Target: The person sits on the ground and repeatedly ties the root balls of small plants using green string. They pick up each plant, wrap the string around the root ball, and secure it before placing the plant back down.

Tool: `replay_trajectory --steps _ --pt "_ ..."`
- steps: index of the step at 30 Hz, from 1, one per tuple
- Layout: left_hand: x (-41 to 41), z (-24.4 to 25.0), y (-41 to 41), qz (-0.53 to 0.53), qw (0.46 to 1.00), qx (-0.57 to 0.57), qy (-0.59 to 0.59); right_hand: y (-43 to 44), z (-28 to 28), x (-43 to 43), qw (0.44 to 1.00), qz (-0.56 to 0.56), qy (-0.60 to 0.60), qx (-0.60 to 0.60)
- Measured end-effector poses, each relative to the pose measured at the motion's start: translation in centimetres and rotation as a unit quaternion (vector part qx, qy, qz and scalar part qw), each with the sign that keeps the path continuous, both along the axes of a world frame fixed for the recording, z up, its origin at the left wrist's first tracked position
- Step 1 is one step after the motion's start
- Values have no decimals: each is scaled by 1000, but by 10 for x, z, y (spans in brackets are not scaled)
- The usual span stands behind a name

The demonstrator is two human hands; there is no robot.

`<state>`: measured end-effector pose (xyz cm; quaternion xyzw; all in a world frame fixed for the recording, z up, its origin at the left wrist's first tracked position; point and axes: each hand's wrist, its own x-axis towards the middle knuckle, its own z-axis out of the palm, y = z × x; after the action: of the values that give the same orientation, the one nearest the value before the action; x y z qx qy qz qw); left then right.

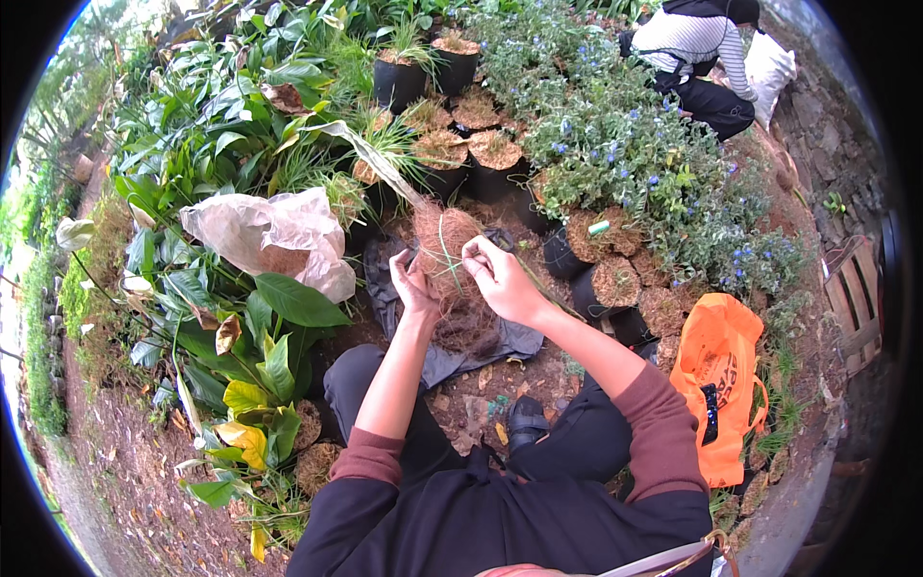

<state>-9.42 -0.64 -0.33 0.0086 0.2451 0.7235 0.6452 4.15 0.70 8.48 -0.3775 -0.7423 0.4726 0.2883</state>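
A bundle of brown coconut fibre (448, 232), crossed by thin green string (445, 254), stands before me over a dark cloth (451, 360). A long pale, dry leaf or stem (371, 155) rises from its far end. My left hand (414, 283) is against the bundle's left side, its fingers partly spread. At the right side, my right hand (497, 278) has thumb and index finger pinched together by the string; whether string lies between them is too small to tell. More loose brown fibre (465, 324) lies on the cloth below the bundle.
A whitish plastic bag (277, 238) with fibre rests among broad-leaved plants at left. Black pots (494, 173) topped with fibre stand ahead and right. An orange bag (714, 389) with a dark phone (709, 412) lies at right. Another person (696, 65) crouches at upper right beside a white sack (770, 72).
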Motion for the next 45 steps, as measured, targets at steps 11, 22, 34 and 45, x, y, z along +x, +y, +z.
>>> replay_trajectory --steps 11,22,34,45 --pt "8 25 -6 -73 996 2 43 -9 0 7 1000 12 15 -23" --pt "8 -3 6 -34 993 -15 116 -15 3 7 1000 -1 0 24" --pt "8 35 -8 -45 999 5 29 -3 -21 20 997 -21 -20 -67" --pt "-17 -14 13 -35 998 8 46 34 -19 60 987 68 -89 -114"
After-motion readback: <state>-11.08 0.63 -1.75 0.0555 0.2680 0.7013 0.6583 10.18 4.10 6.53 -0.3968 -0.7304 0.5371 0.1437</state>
